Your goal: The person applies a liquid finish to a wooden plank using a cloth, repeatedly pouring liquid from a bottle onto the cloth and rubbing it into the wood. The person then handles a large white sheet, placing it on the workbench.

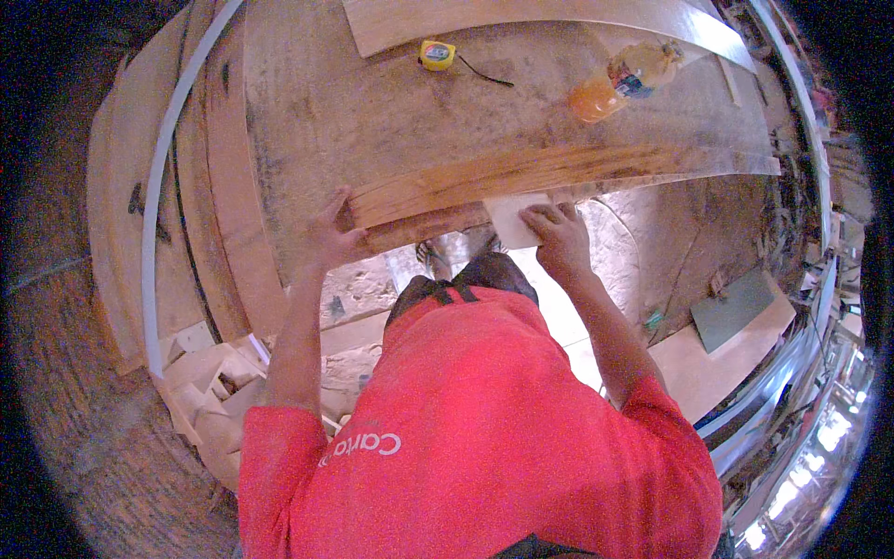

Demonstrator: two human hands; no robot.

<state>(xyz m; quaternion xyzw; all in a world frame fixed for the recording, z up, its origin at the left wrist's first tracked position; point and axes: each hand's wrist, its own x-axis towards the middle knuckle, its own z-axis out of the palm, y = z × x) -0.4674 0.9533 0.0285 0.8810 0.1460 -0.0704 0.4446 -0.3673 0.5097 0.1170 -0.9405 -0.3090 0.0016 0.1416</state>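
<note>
A long, brown-grained wooden board (484, 179) lies along the near edge of the worktable, in front of my body. My left hand (339, 235) grips the board's left end, its fingers and thumb around the corner. Farther right, my right hand (562, 235) holds a pale, flat rectangular sheet (510, 220) against the board's near edge, with the fingers bent over it. Whether the sheet is paper, card or sandpaper cannot be made out.
On the dusty worktable (354, 112) are a yellow tape measure (437, 56) and a bottle of orange drink (622, 84) lying on its side. A wide pale board (521, 13) spans the far edge. Wood offcuts (219, 387) lie at lower left, a grey-green panel (734, 310) at right.
</note>
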